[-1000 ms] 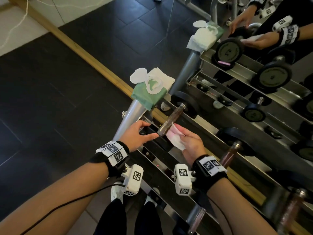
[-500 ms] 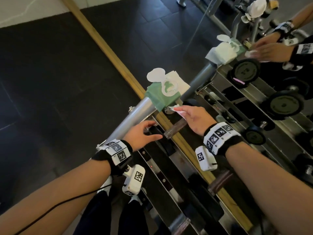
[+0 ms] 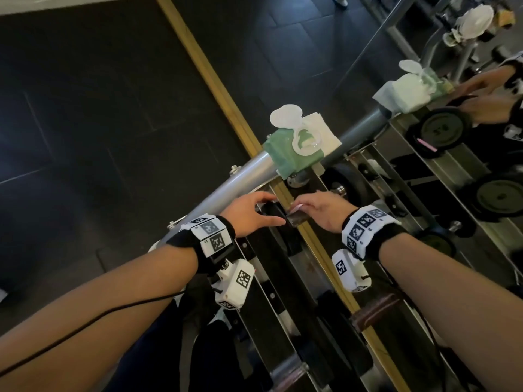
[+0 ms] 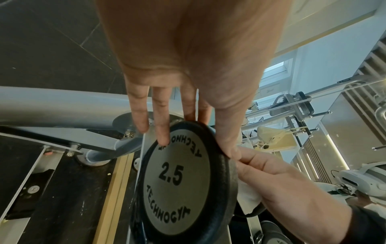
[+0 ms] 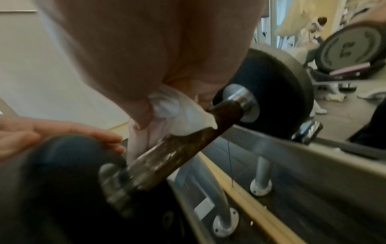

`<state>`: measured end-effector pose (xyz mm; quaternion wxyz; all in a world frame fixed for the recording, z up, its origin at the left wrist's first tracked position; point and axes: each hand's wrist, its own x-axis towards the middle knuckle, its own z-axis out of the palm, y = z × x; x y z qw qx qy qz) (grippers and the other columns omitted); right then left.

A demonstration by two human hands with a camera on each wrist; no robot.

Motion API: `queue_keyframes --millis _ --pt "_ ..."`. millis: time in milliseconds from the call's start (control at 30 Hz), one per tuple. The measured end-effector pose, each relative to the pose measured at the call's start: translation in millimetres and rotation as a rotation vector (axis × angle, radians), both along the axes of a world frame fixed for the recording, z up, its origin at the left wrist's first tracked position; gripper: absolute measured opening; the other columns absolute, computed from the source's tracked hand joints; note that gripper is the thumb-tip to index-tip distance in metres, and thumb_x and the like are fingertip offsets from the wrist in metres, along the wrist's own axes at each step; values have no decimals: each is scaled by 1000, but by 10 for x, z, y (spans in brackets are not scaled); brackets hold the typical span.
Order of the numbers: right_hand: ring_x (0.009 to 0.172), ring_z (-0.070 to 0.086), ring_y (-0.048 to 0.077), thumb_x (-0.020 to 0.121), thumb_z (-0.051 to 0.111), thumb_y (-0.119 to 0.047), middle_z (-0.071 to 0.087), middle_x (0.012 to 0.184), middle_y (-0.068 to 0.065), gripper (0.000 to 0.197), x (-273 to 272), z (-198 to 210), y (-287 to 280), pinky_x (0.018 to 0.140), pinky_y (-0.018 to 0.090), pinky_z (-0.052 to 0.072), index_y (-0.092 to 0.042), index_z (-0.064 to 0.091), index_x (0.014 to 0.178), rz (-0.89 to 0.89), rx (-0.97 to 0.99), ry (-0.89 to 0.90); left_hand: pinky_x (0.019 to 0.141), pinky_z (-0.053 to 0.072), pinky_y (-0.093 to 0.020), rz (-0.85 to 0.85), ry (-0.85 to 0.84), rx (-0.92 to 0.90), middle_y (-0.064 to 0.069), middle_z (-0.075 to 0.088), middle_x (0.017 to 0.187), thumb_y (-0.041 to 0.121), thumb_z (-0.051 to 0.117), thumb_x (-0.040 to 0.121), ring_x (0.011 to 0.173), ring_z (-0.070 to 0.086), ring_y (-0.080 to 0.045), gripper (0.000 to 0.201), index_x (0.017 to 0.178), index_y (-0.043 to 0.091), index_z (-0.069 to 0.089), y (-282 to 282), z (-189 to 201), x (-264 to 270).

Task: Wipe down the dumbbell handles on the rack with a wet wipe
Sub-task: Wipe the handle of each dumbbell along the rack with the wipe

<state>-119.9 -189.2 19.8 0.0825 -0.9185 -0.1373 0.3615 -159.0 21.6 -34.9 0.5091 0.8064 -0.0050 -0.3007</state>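
The dumbbell (image 3: 297, 219) lies on the rack (image 3: 283, 278) against the mirror, its brown handle (image 5: 188, 147) running from 7 to 1 o'clock in the right wrist view. The right hand (image 3: 325, 212) has its grip curled over that handle, bunching a white wet wipe (image 5: 177, 115) against it. At 9 o'clock the left hand (image 3: 249, 213) lays straight fingers on the near disc (image 4: 183, 180) (marked 2.5). A green wipe pack (image 3: 294, 148) sits on the frame tube at 12.
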Motion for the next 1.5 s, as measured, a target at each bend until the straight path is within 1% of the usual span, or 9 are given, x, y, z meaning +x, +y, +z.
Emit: queue_keyframes --millis 167,433,633,833,1000,1100,1267,1367,1500 --pt "127 48 22 95 52 -3 61 127 2 41 58 -18 -57 114 40 33 -30 61 124 57 -76 -33 72 34 -11 -19 -2 10 7 48 149 53 74 80 105 49 -1 66 140 40 49 6 -16 -27" --pt "107 57 20 101 46 -13 66 107 0 25 -63 -128 111 103 36 37 -25 61 117 117 -45 -86 74 47 -22 4 -6 -3 7 50 145 55 74 79 76 50 1 63 136 42 50 -10 -54 -50" --pt "115 57 11 95 52 -4 63 104 -13 41 73 -139 -114 119 31 10 -33 56 123 254 -128 -158 75 44 -19 -19 -23 22 5 48 148 56 72 81 93 54 -3 63 138 42 49 -8 -59 -49" --pt "99 59 20 88 59 -12 66 101 -4 29 124 -98 -259 99 34 39 -30 62 110 248 -193 -293 85 43 -24 -27 -19 20 3 47 150 55 71 83 107 53 -7 64 140 41 47 -9 -58 -46" --pt "95 61 26 98 49 -19 64 102 6 25 20 -121 -131 88 40 52 -28 54 121 125 -91 -193 69 35 -11 -23 -30 5 6 51 144 52 73 83 90 50 6 61 138 39 50 -12 -58 -48" --pt "94 62 26 101 44 -24 63 97 5 23 22 -117 -118 85 39 52 -26 53 122 128 -63 -184 70 37 -12 -18 -35 7 6 52 143 53 73 83 92 50 3 60 137 40 50 -15 -67 -54" --pt "94 60 23 91 56 -24 68 95 -2 12 166 -64 -225 91 36 45 -26 55 103 353 -301 -384 88 52 -30 -22 -6 16 3 47 149 55 71 83 109 61 -17 63 140 42 47 -12 -73 -58" --pt "89 62 22 91 55 -22 69 92 -3 10 152 -115 -207 91 34 41 -25 54 100 414 -346 -398 82 50 -25 -17 -13 12 3 47 149 55 72 82 98 58 -10 64 140 42 47 -12 -90 -54" --pt "81 48 19 91 58 -24 56 87 -4 21 100 -181 -220 74 32 40 -30 53 110 223 -204 -322 72 37 -12 -17 -31 15 5 49 148 55 73 81 104 51 -4 64 139 42 48 -20 -102 -50"
